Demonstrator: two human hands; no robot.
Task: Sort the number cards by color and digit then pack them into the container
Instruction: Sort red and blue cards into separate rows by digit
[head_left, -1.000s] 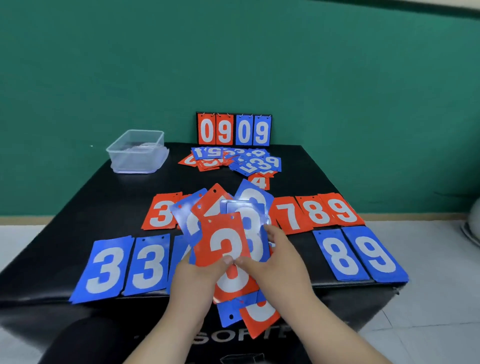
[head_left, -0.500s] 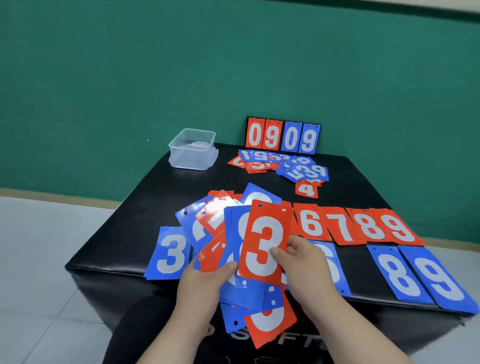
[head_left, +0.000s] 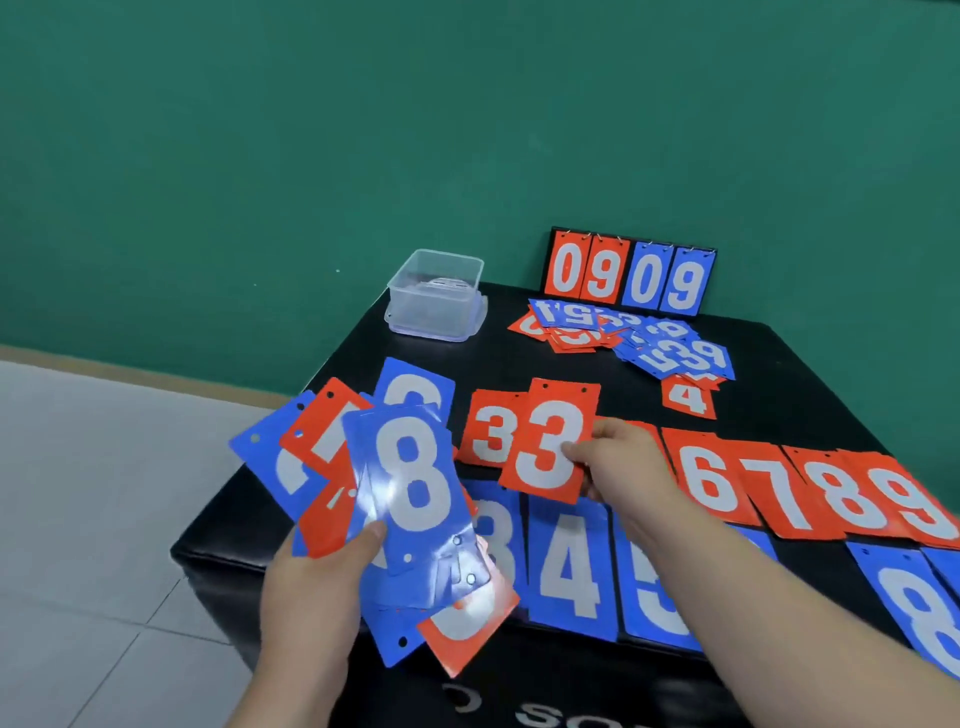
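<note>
My left hand (head_left: 311, 587) grips a fanned stack of mixed cards (head_left: 322, 431) over the near left corner of the black table (head_left: 779, 374), thumb clamped on the blue 8 (head_left: 415, 483) on top, my other fingers hidden behind. My right hand (head_left: 623, 462) pinches a red 3 card (head_left: 550, 441) by its right edge, overlapping the red 3 (head_left: 491, 428) lying in the red row. The clear container (head_left: 436, 296) sits at the far left corner, well apart from the rows.
</note>
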